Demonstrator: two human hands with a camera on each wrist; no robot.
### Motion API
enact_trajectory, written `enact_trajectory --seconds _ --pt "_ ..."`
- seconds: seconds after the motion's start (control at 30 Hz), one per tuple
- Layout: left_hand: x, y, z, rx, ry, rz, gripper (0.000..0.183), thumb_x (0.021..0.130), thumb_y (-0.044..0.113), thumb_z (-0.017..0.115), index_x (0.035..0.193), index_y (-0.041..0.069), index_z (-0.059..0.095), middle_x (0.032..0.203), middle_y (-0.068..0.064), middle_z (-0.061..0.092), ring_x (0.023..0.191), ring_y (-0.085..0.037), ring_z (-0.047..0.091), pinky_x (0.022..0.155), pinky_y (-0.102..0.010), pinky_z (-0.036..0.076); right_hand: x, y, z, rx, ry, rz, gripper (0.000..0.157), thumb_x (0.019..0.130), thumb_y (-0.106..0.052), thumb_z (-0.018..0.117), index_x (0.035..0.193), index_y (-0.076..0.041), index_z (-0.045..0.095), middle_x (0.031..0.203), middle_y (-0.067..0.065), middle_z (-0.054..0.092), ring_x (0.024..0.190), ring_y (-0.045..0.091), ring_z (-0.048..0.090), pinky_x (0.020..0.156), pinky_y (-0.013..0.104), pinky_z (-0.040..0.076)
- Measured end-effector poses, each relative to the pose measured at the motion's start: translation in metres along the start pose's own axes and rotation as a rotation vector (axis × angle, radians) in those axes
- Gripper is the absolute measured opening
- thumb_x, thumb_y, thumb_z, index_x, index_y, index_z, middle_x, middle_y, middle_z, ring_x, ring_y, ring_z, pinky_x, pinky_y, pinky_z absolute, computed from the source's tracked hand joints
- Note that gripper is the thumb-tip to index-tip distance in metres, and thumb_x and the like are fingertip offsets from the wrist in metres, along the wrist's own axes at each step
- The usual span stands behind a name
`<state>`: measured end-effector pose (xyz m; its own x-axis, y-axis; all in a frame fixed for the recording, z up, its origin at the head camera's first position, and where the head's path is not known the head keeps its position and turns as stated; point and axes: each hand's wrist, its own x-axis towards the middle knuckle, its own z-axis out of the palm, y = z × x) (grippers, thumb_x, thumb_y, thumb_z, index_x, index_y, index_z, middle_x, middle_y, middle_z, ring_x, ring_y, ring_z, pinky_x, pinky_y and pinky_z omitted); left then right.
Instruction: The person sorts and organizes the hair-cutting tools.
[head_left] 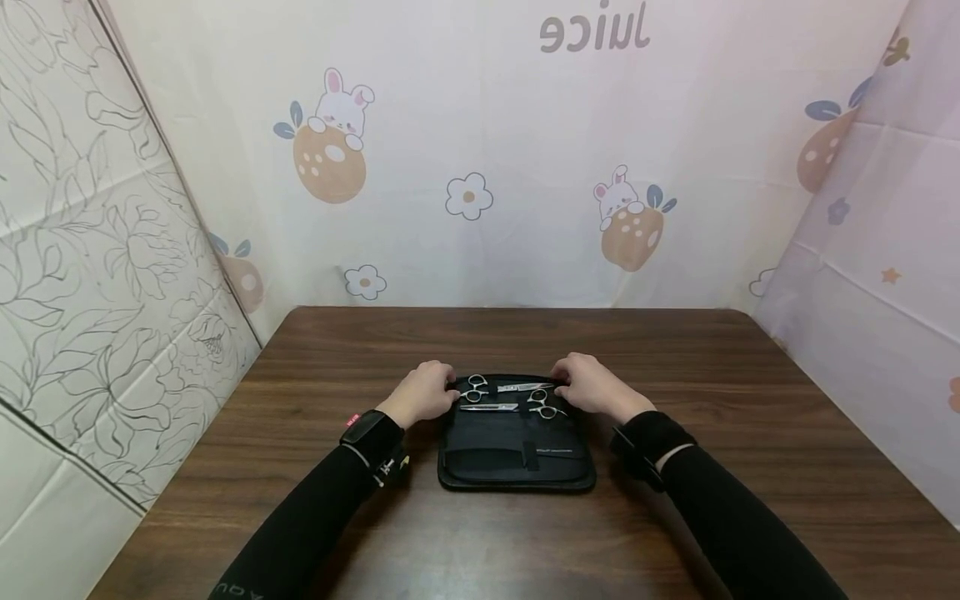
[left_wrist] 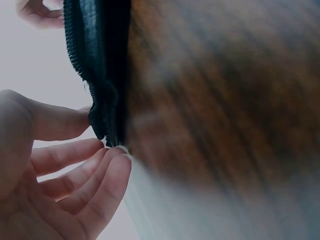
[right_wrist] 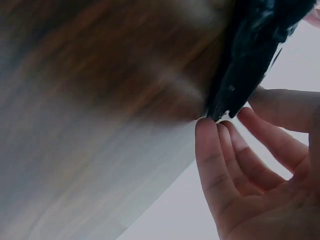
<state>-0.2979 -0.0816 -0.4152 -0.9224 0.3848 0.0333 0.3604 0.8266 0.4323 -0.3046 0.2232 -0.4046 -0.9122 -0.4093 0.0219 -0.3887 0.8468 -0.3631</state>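
A black zip case lies open and flat on the table, with two pairs of scissors strapped inside its far half. The farther scissors have their finger rings toward the left; the nearer scissors have theirs toward the right. My left hand pinches the case's far left corner between thumb and fingers; the zipper edge shows in the left wrist view. At the far right corner, my right hand pinches the case likewise, fingertips at the table surface.
The brown wooden table extends around the case on every side. Behind it hangs a pale curtain with rabbit and fruit prints. A flower-patterned panel stands at the left, and more curtain hangs at the right.
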Motion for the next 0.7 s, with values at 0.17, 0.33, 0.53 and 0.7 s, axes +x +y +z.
enact_trajectory --seconds 0.17,0.33,0.53,0.7 --pt "0.0008 -0.0002 -0.0048 -0.035 -0.054 0.012 0.027 0.099 0.011 0.066 0.122 -0.002 0.068 0.123 -0.018 0.063 0.109 -0.032 0.063 0.093 -0.047 0.051 0.0022 0.0023 -0.0042 -0.001 -0.045 0.068 0.028 0.095 -0.005 0.068 0.122 0.004 0.067 0.112 0.018 0.066 0.106 0.034 0.064 0.089 0.05 0.053" --pt "0.0022 0.0002 -0.0068 -0.047 -0.082 -0.015 0.029 0.097 0.008 0.066 0.124 -0.002 0.067 0.126 -0.018 0.062 0.106 -0.03 0.062 0.092 -0.046 0.051 0.0038 0.0054 -0.0046 -0.006 -0.075 0.105 0.032 0.096 -0.008 0.068 0.124 0.007 0.065 0.113 0.02 0.067 0.106 0.034 0.064 0.09 0.05 0.053" --pt "0.0057 0.0005 -0.0051 -0.044 -0.076 -0.04 0.027 0.097 0.009 0.066 0.121 -0.001 0.068 0.119 -0.016 0.065 0.099 -0.028 0.063 0.088 -0.045 0.052 0.0065 0.008 -0.0043 0.0 -0.095 0.144 0.03 0.096 -0.01 0.069 0.12 0.007 0.068 0.111 0.019 0.067 0.098 0.029 0.065 0.088 0.049 0.053" --pt "0.0093 0.0026 -0.0041 -0.028 -0.078 -0.073 0.022 0.098 0.013 0.065 0.113 -0.003 0.069 0.109 -0.016 0.066 0.09 -0.029 0.062 0.083 -0.045 0.051 0.0089 0.0057 -0.006 -0.005 -0.107 0.152 0.029 0.095 -0.011 0.07 0.118 0.007 0.068 0.11 0.018 0.068 0.095 0.026 0.064 0.086 0.047 0.053"
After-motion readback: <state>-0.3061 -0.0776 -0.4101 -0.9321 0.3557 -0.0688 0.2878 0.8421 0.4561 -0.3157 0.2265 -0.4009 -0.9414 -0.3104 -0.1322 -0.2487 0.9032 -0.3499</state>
